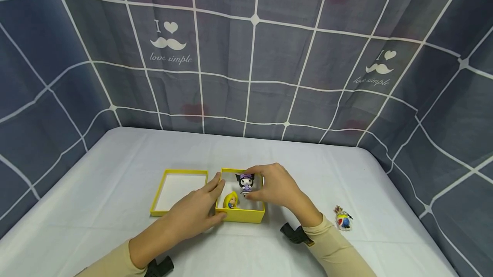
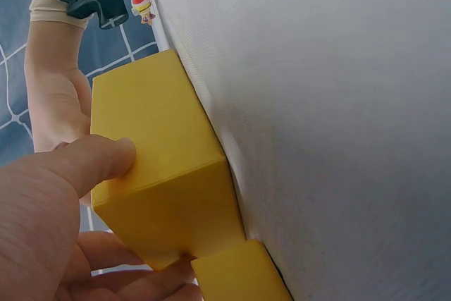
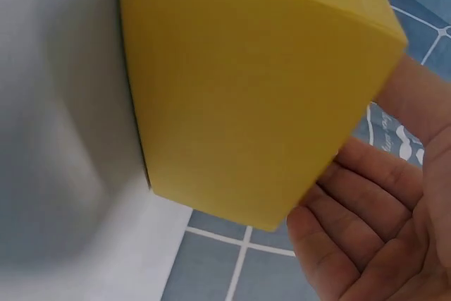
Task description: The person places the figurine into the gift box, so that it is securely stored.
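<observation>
A yellow box (image 1: 242, 216) with a white inside stands uncovered on the table. My left hand (image 1: 194, 212) grips its left side; in the left wrist view the thumb (image 2: 106, 156) presses the box's front face (image 2: 158, 118) and the fingers wrap round the side. A figurine with a black hood and purple dress (image 1: 245, 184) is at the box's opening, pinched between thumb and fingers of my right hand (image 1: 279, 187). Below it, a yellow-haired figurine (image 1: 231, 200) lies inside the box near the front left corner. The right wrist view shows the box's outer wall (image 3: 246, 89), hiding the figurines.
A shallow yellow-edged lid (image 1: 181, 187) lies with its white inside up, just left of the box. A small yellow, blue and red figurine (image 1: 343, 219) lies on the white table (image 1: 308, 161) beyond my right forearm. A grey checked curtain (image 1: 223, 46) surrounds the table.
</observation>
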Motion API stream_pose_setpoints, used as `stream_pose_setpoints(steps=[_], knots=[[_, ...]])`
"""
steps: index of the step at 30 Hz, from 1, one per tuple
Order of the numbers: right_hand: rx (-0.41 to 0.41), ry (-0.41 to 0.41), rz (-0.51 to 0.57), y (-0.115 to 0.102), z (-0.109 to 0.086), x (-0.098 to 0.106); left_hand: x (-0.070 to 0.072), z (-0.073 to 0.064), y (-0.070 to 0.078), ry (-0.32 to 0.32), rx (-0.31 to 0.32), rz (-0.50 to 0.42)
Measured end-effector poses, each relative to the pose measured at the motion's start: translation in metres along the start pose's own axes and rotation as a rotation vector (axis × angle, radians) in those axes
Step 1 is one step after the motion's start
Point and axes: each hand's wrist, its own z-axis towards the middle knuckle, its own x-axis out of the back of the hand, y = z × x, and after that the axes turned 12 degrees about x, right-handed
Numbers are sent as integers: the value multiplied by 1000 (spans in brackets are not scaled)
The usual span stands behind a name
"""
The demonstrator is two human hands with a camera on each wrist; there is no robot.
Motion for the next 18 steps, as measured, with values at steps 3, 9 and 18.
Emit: stream_pose_setpoints(steps=[3,9,18], knots=[[-5,-9,-30,-1,1,-2,0,0,0,-2,1,-1],[3,-21,-98,-6,3,-5,0,0,0,-2,-4,5],[44,-50,-209,-10,4,-10,1,0,0,6,-9,11]])
